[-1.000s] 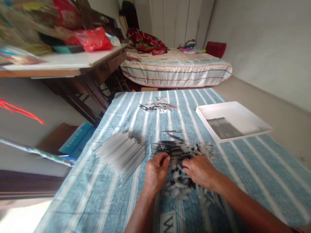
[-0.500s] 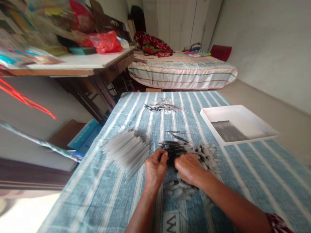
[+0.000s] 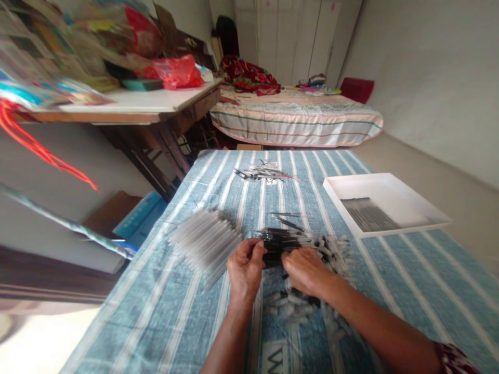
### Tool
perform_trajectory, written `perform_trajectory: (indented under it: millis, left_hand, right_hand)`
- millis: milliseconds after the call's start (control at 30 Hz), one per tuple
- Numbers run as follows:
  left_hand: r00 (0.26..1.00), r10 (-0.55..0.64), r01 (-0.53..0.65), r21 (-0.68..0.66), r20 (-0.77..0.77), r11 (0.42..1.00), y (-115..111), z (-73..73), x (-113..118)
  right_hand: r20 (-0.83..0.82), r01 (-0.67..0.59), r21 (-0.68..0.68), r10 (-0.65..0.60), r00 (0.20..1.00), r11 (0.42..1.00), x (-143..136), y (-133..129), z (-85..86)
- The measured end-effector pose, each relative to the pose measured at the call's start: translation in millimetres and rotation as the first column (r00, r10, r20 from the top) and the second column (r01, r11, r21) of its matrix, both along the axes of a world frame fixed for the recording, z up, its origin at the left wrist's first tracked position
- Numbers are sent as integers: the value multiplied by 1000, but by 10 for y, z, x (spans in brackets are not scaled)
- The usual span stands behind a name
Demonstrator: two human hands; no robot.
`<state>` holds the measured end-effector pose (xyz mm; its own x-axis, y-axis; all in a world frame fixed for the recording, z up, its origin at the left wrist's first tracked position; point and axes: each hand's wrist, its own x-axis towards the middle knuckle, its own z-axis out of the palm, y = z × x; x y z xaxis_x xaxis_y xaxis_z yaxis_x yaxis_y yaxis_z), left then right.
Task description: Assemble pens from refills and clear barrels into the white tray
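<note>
My left hand [image 3: 245,267] is closed in a pinch at the left end of a pile of thin black pen refills [image 3: 281,240]. My right hand [image 3: 307,271] is closed, knuckles up, at the near right side of that pile. What either hand holds is too small or hidden to make out. Left of my hands lies a sloping stack of clear, tube-like pen barrels [image 3: 206,241]. Small whitish pen caps with dark ends [image 3: 334,254] are heaped beyond my right hand, and a second heap of caps [image 3: 290,306] lies below my hands.
A shallow white box [image 3: 409,200] at right holds a row of grey pens [image 3: 368,214]. Thin loose parts [image 3: 265,171] lie near the far edge of the striped cloth [image 3: 187,322]. A cluttered desk [image 3: 136,101] stands at left, a bed [image 3: 296,117] behind.
My left hand has shifted a little to the left, widening the gap to my right hand. The right hand stays nearly in place. The whole view has moved slightly.
</note>
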<state>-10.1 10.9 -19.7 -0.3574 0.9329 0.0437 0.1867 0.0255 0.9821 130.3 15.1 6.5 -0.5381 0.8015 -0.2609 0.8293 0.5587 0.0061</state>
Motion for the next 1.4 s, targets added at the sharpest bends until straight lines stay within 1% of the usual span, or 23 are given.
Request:
perform_trajectory:
  millis: [67,133,233,300,367,433,500,567,600,667,700,767,800,867,900,967,1067,1200,1267,1400]
  left_hand:
    - [999,3,-3,11,-33,1000,-12,0,-7]
    - [992,-26,33,51,-121,998,-33,5,-7]
    - [960,-113,153,140,-255,978,-62,28,16]
    - [936,-194,254,180,-293,950,-73,42,40]
    - [900,-283,357,187,-332,915,-79,40,60]
    - [852,-338,430,168,-400,887,-82,21,67]
    - [811,-356,466,145,-463,873,-83,-4,62]
    - [805,-350,463,138,-479,875,-81,-20,54]
    - [820,-336,443,142,-464,885,-78,-21,52]
    - [878,-287,362,141,-383,921,-70,-8,52]
    - [916,-259,309,125,-308,943,-66,6,54]
    - [972,-215,221,60,-91,973,-57,44,60]
    - [979,-201,200,23,34,980,-54,66,63]
    - [951,-177,188,-22,253,982,-52,111,65]
    - [929,-165,185,-29,332,982,-51,130,64]
    - [891,-142,171,-30,432,985,-51,158,61]
    - [863,-116,154,-38,492,987,-45,160,52]
    - [867,-86,129,-53,491,990,-21,124,34]
    - [864,-79,117,-46,498,992,-12,116,28]
    - [853,-67,98,-32,517,995,-16,132,30]
  right_hand:
    - [-2,9,14,-9,1000,1000,29,-8,28]
    - [-7,16,40,-16,1000,999,67,-16,80]
    - [-15,32,85,-31,999,996,130,-12,184]
    - [-21,32,96,-30,999,995,171,5,257]
    - [-30,16,99,-13,999,995,208,26,323]
    - [-52,-2,113,8,999,994,241,43,377]
    - [-84,-18,142,30,996,990,269,53,412]
    - [-139,-18,186,45,989,982,295,57,425]
    - [-172,-4,212,41,984,977,307,57,421]
    - [-228,63,248,-5,974,967,326,52,389]
    - [-234,105,240,-47,971,965,330,47,361]
    - [-178,162,155,-134,975,974,322,29,287]
    - [-133,178,96,-164,977,979,310,17,243]
    - [-60,195,-7,-195,979,981,273,-7,153]
    - [-44,200,-36,-202,978,979,251,-16,112]
    - [-37,216,-54,-218,975,975,211,-24,49]
    - [-38,220,-63,-223,974,973,178,-10,13]
    - [-66,215,-70,-220,973,974,179,2,38]
    - [-96,165,-77,-172,980,983,172,-18,48]
    - [-96,-9,-91,0,995,996,96,-91,26]
